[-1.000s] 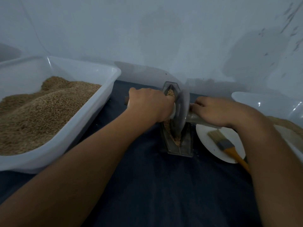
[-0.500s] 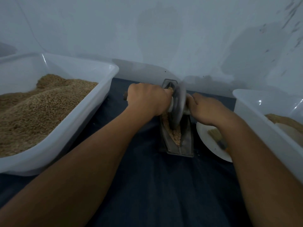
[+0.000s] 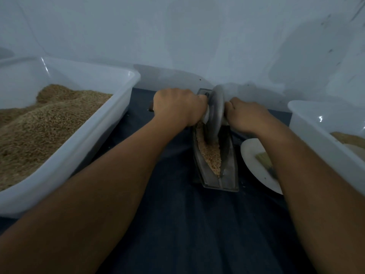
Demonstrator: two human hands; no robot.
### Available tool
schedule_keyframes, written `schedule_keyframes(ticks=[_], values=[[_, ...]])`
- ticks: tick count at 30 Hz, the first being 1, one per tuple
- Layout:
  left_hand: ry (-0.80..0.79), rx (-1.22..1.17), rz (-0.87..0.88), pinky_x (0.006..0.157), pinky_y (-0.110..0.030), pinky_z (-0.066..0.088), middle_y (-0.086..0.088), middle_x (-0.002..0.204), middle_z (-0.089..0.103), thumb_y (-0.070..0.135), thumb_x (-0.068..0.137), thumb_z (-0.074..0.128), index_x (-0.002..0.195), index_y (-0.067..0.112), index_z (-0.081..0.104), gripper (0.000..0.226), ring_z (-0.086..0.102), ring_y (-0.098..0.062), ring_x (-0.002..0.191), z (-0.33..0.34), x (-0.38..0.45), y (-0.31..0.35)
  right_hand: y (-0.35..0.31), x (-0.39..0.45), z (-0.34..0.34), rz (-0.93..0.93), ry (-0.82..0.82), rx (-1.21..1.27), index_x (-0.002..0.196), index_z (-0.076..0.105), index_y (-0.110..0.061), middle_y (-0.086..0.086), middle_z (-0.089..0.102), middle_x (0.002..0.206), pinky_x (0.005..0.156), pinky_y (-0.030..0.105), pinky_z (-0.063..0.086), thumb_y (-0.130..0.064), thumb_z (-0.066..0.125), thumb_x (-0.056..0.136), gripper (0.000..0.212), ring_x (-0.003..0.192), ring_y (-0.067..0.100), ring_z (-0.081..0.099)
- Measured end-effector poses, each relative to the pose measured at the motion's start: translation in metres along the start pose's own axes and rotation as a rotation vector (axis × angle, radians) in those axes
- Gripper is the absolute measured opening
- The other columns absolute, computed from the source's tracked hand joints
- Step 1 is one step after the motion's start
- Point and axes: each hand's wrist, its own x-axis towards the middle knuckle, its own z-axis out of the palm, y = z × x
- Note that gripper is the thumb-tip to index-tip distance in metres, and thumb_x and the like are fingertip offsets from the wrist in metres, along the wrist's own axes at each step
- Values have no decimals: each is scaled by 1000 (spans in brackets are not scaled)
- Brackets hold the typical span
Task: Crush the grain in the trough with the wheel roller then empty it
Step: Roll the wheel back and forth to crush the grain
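Grain [image 3: 211, 155] lies in the trough [image 3: 227, 171], mostly whole, so crushing is midway and emptying remains. Left hand [image 3: 177, 107] and right hand [image 3: 246, 115] grip the roller [image 3: 215, 111] handles.

My view takes in two forearms, bare to the frame's edge: no sleeves, no watch, no bands. Left hand [image 3: 177, 107] and right hand [image 3: 246, 115] ungloved, no rings that I can make out. Knuckles rounded; dim bluish light blurs finer detail.
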Motion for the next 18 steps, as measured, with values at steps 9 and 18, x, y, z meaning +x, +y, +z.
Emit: schedule_keyframes(ticks=[9,18], values=[[-81,-49,-74,71,-40,32,-3,72,40,58,95,17,64,23,38,51,41,-26,72,6,16,-8,-5,23,-7,26,-29,-61,120,54,-19,15,56,132,83,42,39,-58,13,94,62,111,33,54],[-36,2,-44,67,-38,29,0,67,36,55,94,20,67,19,40,49,34,-19,58,7,33,-3,-1,43,-10,-59,-166,-82,121,55,-19,10,55,132,100,50,43,-49,22,94,52,115,30,54]])
